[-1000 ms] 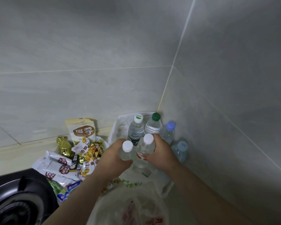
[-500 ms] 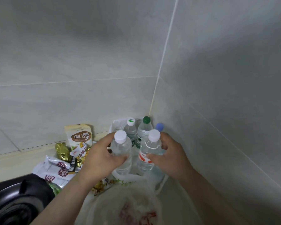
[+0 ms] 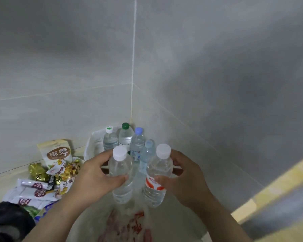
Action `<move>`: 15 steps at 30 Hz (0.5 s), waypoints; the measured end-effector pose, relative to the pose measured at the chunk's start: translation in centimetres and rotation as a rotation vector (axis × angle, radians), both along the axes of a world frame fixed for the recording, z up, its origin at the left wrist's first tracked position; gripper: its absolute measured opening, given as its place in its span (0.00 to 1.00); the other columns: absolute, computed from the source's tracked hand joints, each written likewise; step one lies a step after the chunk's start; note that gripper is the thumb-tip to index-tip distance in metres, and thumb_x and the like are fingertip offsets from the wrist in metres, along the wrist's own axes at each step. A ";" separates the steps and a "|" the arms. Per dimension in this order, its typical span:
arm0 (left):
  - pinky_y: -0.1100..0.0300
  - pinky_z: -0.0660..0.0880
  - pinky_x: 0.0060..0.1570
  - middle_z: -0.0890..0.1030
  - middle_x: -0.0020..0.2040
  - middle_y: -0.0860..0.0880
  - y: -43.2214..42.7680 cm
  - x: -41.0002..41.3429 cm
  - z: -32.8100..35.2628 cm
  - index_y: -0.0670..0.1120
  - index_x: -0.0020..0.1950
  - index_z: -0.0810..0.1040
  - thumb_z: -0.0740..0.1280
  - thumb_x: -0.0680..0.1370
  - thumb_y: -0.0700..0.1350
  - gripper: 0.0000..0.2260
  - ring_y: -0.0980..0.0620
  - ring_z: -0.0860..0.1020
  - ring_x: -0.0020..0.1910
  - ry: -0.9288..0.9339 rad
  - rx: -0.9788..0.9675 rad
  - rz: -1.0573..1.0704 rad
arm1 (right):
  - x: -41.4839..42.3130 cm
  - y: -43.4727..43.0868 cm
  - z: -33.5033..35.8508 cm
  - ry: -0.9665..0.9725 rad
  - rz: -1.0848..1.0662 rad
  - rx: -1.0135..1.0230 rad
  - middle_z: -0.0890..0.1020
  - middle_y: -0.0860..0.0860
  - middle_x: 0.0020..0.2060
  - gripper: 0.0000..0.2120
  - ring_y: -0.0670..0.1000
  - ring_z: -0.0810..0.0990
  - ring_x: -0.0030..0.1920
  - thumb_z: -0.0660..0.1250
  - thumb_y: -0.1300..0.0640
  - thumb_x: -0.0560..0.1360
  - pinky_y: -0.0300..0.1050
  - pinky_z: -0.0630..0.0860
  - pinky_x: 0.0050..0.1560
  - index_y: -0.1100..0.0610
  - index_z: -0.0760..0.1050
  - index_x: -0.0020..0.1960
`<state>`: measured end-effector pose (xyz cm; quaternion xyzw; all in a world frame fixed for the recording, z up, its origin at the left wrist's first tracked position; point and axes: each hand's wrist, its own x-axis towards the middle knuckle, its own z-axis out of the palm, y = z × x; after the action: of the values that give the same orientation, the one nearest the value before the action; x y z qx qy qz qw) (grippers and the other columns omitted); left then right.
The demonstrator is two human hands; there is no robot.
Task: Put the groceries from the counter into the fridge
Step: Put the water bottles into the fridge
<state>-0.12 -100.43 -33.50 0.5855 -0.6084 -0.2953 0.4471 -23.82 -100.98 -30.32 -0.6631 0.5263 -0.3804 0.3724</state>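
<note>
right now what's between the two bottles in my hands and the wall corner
Head view, four standing close together: a white-capped bottle, a green-capped bottle, a blue-capped bottle and a pale-capped bottle.

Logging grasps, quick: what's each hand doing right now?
Left hand: holding the plain white-capped bottle.
Right hand: holding the red-labelled white-capped bottle.

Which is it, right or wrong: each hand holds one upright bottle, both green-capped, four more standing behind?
Wrong on the caps. In the head view the left hand and right hand each hold one upright bottle, left bottle and right bottle both white-capped; the green cap is on one of the four standing behind.
</note>
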 end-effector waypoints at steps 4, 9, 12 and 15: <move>0.72 0.76 0.41 0.83 0.45 0.66 1.3 -3.3 0.8 0.63 0.53 0.78 0.81 0.63 0.36 0.28 0.64 0.82 0.43 0.015 -0.012 -0.069 | -3.4 3.0 0.6 0.020 -0.084 -0.038 0.81 0.27 0.45 0.27 0.34 0.81 0.47 0.81 0.59 0.63 0.26 0.74 0.46 0.32 0.75 0.49; 0.68 0.78 0.45 0.84 0.46 0.62 3.8 -7.3 2.0 0.61 0.53 0.80 0.81 0.63 0.37 0.26 0.60 0.83 0.45 0.012 0.004 -0.206 | -7.7 7.6 1.4 -0.015 -0.183 -0.032 0.84 0.35 0.48 0.26 0.40 0.82 0.50 0.79 0.60 0.64 0.43 0.80 0.55 0.34 0.78 0.53; 0.69 0.77 0.43 0.85 0.45 0.60 5.9 -9.8 2.9 0.62 0.50 0.82 0.81 0.62 0.40 0.23 0.60 0.83 0.44 0.019 -0.005 -0.276 | -10.0 11.4 1.9 -0.028 -0.207 -0.013 0.84 0.38 0.49 0.27 0.42 0.83 0.51 0.78 0.60 0.65 0.46 0.80 0.56 0.39 0.78 0.57; 0.69 0.77 0.41 0.85 0.42 0.59 8.0 -12.0 3.7 0.68 0.47 0.80 0.79 0.65 0.35 0.28 0.59 0.83 0.42 -0.010 -0.006 -0.339 | -11.7 15.0 1.8 -0.025 -0.237 -0.019 0.84 0.37 0.49 0.27 0.42 0.83 0.50 0.78 0.62 0.65 0.44 0.80 0.54 0.39 0.78 0.58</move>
<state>-12.17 -92.43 -29.81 0.4746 -0.7014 -0.3617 0.3898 -35.55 -86.03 -28.52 -0.5948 0.5928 -0.4350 0.3250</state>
